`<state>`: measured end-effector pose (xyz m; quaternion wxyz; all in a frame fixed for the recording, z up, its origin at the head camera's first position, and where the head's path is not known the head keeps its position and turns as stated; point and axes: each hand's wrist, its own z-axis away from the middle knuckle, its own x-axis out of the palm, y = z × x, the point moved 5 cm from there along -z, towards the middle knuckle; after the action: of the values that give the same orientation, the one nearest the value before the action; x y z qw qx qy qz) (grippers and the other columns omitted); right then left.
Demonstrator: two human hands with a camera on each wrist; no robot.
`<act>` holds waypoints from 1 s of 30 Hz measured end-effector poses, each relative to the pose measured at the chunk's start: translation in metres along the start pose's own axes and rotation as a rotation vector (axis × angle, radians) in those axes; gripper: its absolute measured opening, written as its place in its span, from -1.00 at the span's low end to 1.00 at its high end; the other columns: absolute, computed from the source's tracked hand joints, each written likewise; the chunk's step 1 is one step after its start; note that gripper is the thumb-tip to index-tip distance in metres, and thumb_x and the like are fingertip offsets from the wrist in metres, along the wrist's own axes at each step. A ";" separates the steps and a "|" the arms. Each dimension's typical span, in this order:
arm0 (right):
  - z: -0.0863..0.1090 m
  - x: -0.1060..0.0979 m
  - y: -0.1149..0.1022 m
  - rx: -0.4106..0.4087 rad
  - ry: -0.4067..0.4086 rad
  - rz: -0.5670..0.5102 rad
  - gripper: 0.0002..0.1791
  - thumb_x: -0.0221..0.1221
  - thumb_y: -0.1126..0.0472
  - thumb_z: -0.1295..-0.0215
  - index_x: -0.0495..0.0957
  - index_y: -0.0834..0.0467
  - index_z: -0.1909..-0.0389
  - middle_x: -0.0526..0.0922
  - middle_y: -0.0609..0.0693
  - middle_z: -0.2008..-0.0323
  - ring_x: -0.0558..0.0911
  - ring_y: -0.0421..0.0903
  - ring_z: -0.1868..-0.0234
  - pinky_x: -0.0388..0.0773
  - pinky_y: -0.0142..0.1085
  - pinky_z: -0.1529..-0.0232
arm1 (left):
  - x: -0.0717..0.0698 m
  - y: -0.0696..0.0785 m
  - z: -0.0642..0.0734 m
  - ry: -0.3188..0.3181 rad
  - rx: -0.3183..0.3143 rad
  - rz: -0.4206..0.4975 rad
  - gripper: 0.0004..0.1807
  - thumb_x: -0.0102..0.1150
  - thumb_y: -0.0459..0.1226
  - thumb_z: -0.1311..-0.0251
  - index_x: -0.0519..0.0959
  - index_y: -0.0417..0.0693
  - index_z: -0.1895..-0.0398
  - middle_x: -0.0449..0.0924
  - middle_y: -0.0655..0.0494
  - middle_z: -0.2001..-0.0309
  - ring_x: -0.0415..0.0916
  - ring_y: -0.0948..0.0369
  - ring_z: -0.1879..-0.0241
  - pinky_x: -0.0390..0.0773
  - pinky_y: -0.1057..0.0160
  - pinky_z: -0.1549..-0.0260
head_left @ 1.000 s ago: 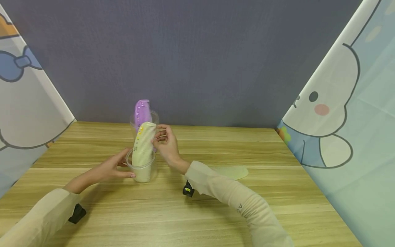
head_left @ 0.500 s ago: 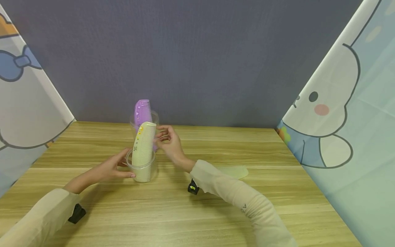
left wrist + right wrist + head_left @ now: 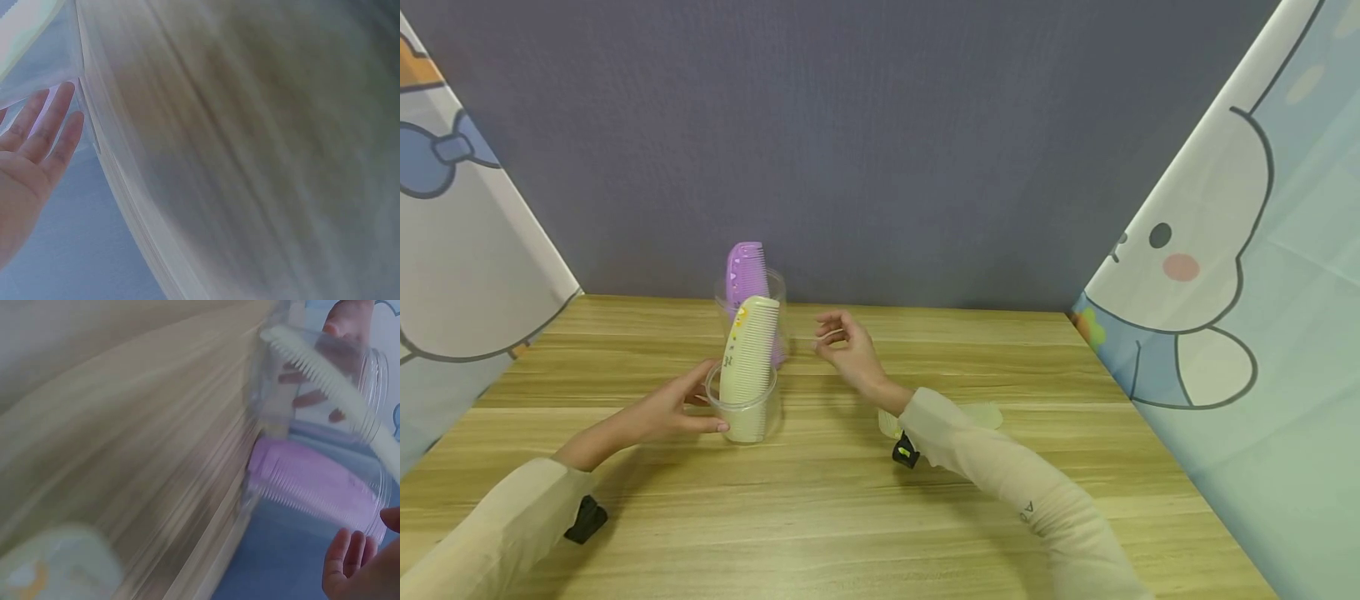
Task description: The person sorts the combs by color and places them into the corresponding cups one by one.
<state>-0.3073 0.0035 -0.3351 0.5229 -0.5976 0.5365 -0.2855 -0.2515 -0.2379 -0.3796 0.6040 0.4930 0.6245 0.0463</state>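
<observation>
A pale yellow comb (image 3: 751, 350) stands tilted in the nearer clear plastic cup (image 3: 743, 406). My left hand (image 3: 666, 410) holds this cup from the left, thumb at the front, fingers at the back. In the left wrist view the fingers (image 3: 44, 131) of that hand lie along the clear wall. My right hand (image 3: 852, 350) is held in the air to the right of the cups, fingers loosely curled and nothing in them. Behind the nearer cup, a purple comb (image 3: 747, 271) leans in a second clear cup (image 3: 777, 292).
Another pale comb (image 3: 988, 415) lies flat on the wooden table (image 3: 820, 517), its middle hidden by the right forearm. A dark panel (image 3: 880, 150) rises behind the table, and cartoon-printed sheets (image 3: 1217, 333) flank both sides.
My right hand has let go of the pale yellow comb and drawn back to the right. The left hand and both cups keep their places.
</observation>
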 end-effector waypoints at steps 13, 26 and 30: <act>0.019 -0.046 0.002 -0.001 -0.079 0.107 -0.60 0.12 0.49 -0.14 0.32 0.43 -0.02 0.42 0.42 0.07 0.48 0.27 0.12 0.53 -0.17 0.12 | 0.000 -0.002 0.000 0.000 0.001 -0.006 -0.10 0.36 -0.28 0.06 0.06 -0.26 -0.32 0.45 -0.19 -0.03 0.53 0.32 0.15 0.59 0.25 0.18; 0.033 -0.097 0.039 -0.034 -0.189 0.230 -0.62 0.14 0.53 -0.08 0.33 0.46 0.04 0.46 0.37 0.14 0.50 0.23 0.17 0.53 -0.14 0.14 | 0.000 0.002 -0.001 -0.003 0.009 0.005 -0.12 0.37 -0.28 0.07 0.09 -0.24 -0.30 0.47 -0.19 -0.02 0.51 0.40 0.15 0.59 0.24 0.19; 0.040 -0.109 0.047 0.035 -0.273 0.262 -0.59 0.15 0.46 -0.13 0.30 0.43 -0.01 0.45 0.33 0.10 0.50 0.14 0.16 0.55 -0.31 0.21 | -0.001 0.002 0.000 0.002 0.024 0.003 -0.12 0.37 -0.30 0.08 0.10 -0.26 -0.30 0.47 -0.20 -0.01 0.50 0.42 0.16 0.60 0.24 0.21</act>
<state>-0.3157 0.1243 -0.3670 0.6340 -0.5467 0.5285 -0.1405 -0.2508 -0.2369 -0.3776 0.5973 0.5011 0.6249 0.0403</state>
